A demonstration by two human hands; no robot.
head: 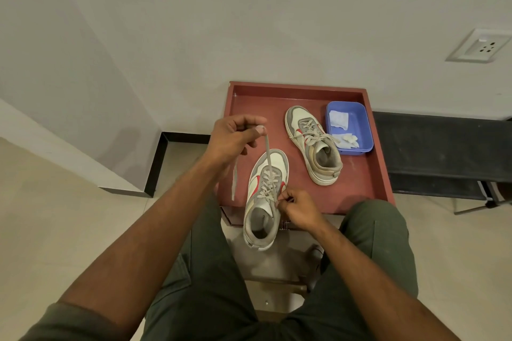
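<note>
A white, grey and red sneaker (263, 202) lies at the near edge of a small red table (371, 174), its heel hanging over the edge. My left hand (232, 138) is raised above the table's left side and pinches a grey shoelace (268, 152) that runs taut up from the sneaker's eyelets; the lace's loose end hangs down below the hand. My right hand (299, 209) rests at the sneaker's right side and pinches the lace at the upper eyelets. A second matching sneaker (313, 144), laced, lies further back on the table.
A blue plastic tray (360, 130) with white cloths in it sits at the table's back right. My knees in green trousers flank the table's near edge. A black bench stands to the right, and a wall socket (479, 46) is on the wall.
</note>
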